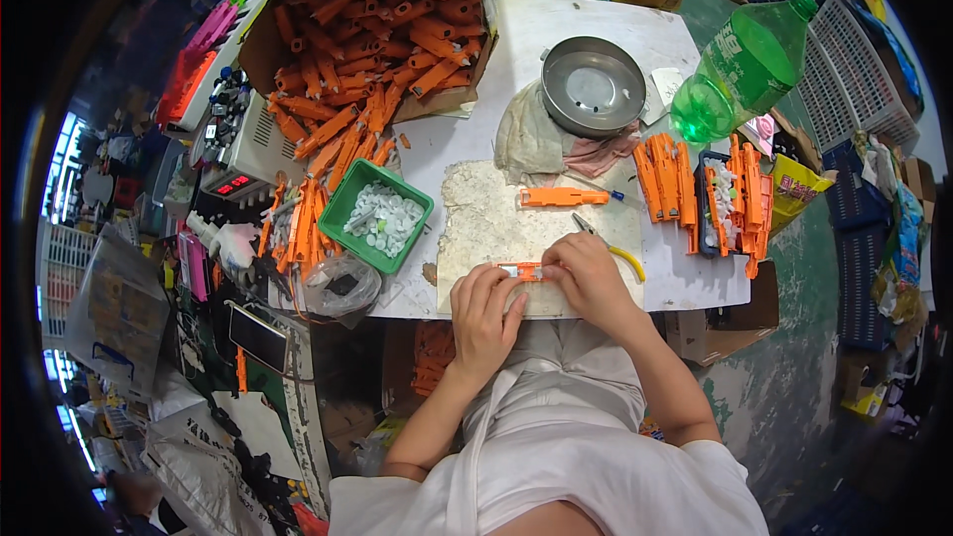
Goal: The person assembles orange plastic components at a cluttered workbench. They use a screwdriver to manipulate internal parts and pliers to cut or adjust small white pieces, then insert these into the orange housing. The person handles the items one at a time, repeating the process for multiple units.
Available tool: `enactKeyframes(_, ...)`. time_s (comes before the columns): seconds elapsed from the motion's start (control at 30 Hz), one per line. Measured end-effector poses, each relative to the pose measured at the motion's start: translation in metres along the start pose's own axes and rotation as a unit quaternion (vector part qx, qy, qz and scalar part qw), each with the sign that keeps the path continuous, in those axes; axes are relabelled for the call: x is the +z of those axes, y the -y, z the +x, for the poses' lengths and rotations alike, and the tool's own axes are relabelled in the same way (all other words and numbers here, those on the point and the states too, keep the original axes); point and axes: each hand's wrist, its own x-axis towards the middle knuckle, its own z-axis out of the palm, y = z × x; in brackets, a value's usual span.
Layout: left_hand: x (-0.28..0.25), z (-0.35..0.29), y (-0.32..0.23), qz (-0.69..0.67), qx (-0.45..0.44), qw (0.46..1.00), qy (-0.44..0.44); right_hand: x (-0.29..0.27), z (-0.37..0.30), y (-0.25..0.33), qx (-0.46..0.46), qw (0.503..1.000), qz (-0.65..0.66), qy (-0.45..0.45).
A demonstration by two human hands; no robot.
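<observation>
Between my two hands, at the near edge of the worn board, lies an orange plastic part with a pale piece set in it. My left hand is closed on its left end, fingertips on top. The fingers of my right hand pinch its right end. Just beyond, another long orange plastic part lies crosswise, a small dark-blue tip at its right. Yellow-handled pliers rest beside my right hand, partly hidden by it. A green tray of small white pieces stands to the left.
A large sack spills many orange parts over the far left. At the back stand a metal bowl on a rag and a green bottle. Finished-looking orange parts stack at the right edge. A box with a red display stands left.
</observation>
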Motion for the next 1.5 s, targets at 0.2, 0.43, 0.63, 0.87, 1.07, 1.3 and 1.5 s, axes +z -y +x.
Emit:
enactKeyframes(0.2,0.004,-0.012,0.009,0.057,0.010,0.998,0.018,0.014,0.011,-0.002,-0.039,0.997,-0.061,0.037)
enactKeyframes(0.43,0.008,-0.016,0.009,0.087,0.019,0.994,0.056,0.011,0.017,-0.004,-0.003,0.995,-0.048,0.087)
enactKeyframes(0.63,0.009,-0.013,0.006,0.095,0.016,0.994,0.059,0.012,0.021,-0.008,0.039,0.992,-0.044,0.111)
enactKeyframes(0.87,0.009,-0.014,0.008,0.088,0.012,0.995,0.055,-0.002,0.014,-0.004,0.036,0.995,-0.020,0.089)
enactKeyframes(1.07,0.008,-0.017,0.008,0.082,0.006,0.995,0.057,-0.025,-0.006,-0.008,0.073,0.996,-0.053,0.001)
enactKeyframes(1.3,0.006,-0.011,0.007,0.025,-0.011,0.999,0.034,-0.029,0.016,-0.024,0.021,0.984,-0.152,-0.087)
enactKeyframes(1.5,-0.002,-0.007,0.013,0.000,-0.029,1.000,-0.006,-0.003,0.047,-0.054,-0.045,0.980,-0.181,-0.072)
